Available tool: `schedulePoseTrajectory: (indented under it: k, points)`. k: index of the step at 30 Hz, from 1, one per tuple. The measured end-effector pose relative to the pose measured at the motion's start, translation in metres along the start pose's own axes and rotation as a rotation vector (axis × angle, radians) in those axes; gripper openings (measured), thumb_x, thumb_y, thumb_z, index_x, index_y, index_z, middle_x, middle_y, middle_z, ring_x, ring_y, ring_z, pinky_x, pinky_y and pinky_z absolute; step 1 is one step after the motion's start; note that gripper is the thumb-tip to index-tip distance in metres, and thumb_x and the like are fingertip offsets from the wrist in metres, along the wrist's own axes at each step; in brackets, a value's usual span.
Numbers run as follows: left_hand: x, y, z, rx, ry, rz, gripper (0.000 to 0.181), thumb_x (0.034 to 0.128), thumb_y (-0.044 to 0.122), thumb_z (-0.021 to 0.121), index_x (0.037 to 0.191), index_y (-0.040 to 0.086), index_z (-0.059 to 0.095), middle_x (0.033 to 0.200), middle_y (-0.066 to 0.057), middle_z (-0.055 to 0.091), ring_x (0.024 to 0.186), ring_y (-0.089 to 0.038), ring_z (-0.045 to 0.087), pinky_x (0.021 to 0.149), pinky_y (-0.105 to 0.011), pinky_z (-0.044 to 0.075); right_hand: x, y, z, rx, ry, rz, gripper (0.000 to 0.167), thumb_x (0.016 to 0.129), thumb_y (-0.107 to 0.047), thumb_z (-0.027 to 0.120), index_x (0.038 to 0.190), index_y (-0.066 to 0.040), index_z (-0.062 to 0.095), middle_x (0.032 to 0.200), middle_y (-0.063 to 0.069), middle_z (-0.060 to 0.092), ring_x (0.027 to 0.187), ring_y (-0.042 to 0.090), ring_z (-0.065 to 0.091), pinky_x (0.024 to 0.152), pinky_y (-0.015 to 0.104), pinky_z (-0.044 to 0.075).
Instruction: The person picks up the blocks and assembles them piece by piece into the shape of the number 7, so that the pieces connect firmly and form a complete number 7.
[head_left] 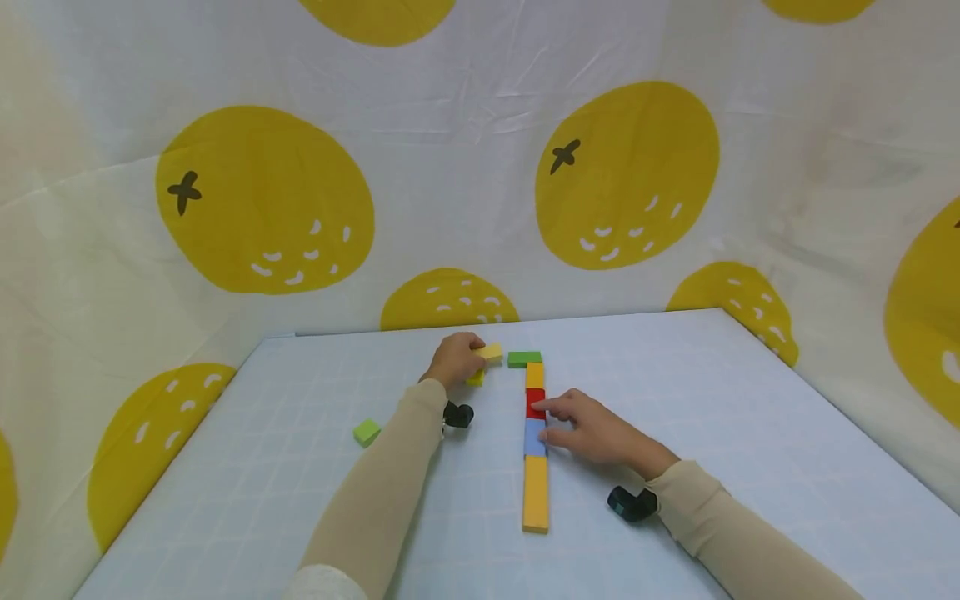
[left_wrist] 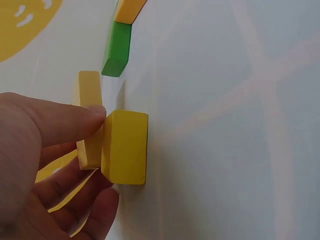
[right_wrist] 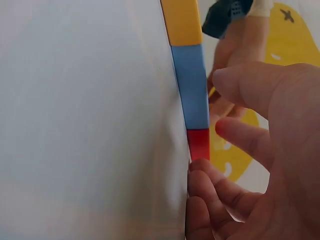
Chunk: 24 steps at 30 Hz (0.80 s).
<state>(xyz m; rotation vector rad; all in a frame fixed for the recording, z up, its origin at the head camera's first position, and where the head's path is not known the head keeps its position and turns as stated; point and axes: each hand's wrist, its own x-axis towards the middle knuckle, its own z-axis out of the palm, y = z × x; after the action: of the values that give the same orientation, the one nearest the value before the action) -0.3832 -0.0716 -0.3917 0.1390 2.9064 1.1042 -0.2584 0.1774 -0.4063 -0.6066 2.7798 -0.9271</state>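
No words, brands or numbers can be read. From the head view, the only clear signs are dark and X-like: the left cross (head_left: 184, 192), on a yellow fruit print (head_left: 266, 217) far above and left of the red block (head_left: 535, 396), and the right cross (head_left: 564, 156), on another fruit print (head_left: 627, 183) above and slightly right of it. The left wrist camera (head_left: 458, 414), left of that block, bears a pale patch (right_wrist: 236, 7) too small to read.

The yellow block (left_wrist: 129, 147) looks like smooth painted wood, the backdrop (head_left: 465, 192) like creased cloth.
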Motion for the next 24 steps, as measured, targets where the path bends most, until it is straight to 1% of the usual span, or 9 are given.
schedulePoseTrajectory:
  k: [4,9,14,18,24]
  points:
    - [0.001,0.001,-0.001,0.003,-0.022,-0.011,0.032,0.0903,0.015,0.071,0.122,0.009,0.070,0.116,-0.006,0.066,0.098,-0.025,0.057,0.093,-0.040,0.050,0.000,-0.001,0.001,-0.014,0.002,0.000,0.049,0.091,-0.043,0.073,0.137,-0.031,0.062,0.114,-0.004,0.055,0.106,0.016,0.052,0.088,0.036,0.050]
    - [0.001,0.003,-0.002,0.014,-0.035,-0.028,0.031,0.0900,0.015,0.072,0.120,0.009,0.070,0.114,-0.005,0.066,0.098,-0.025,0.057,0.093,-0.040,0.050,0.001,-0.003,0.003,-0.015,0.006,0.024,0.050,0.089,-0.043,0.075,0.136,-0.032,0.063,0.115,-0.005,0.054,0.106,0.015,0.051,0.090,0.035,0.050]
    - [0.002,0.006,-0.003,0.004,-0.055,-0.050,0.032,0.0895,0.016,0.072,0.120,0.010,0.070,0.115,-0.005,0.065,0.097,-0.024,0.057,0.092,-0.040,0.050,0.001,-0.002,0.002,-0.010,0.010,0.036,0.051,0.089,-0.043,0.075,0.136,-0.029,0.063,0.116,-0.003,0.055,0.108,0.017,0.052,0.092,0.038,0.051]
    - [0.002,0.008,-0.003,0.005,-0.058,-0.051,0.032,0.0892,0.017,0.072,0.120,0.010,0.070,0.116,-0.005,0.065,0.097,-0.024,0.057,0.092,-0.041,0.050,0.000,-0.003,0.002,-0.007,0.009,0.037,0.052,0.089,-0.044,0.075,0.137,-0.027,0.063,0.118,-0.002,0.055,0.110,0.018,0.052,0.093,0.041,0.052]
    - [0.001,0.012,-0.004,-0.006,-0.051,-0.077,0.033,0.0897,0.018,0.072,0.121,0.010,0.070,0.117,-0.006,0.064,0.099,-0.026,0.057,0.091,-0.041,0.050,0.003,-0.002,0.003,-0.008,0.009,0.059,0.051,0.088,-0.044,0.076,0.135,-0.030,0.063,0.117,-0.004,0.054,0.109,0.016,0.052,0.093,0.039,0.052]
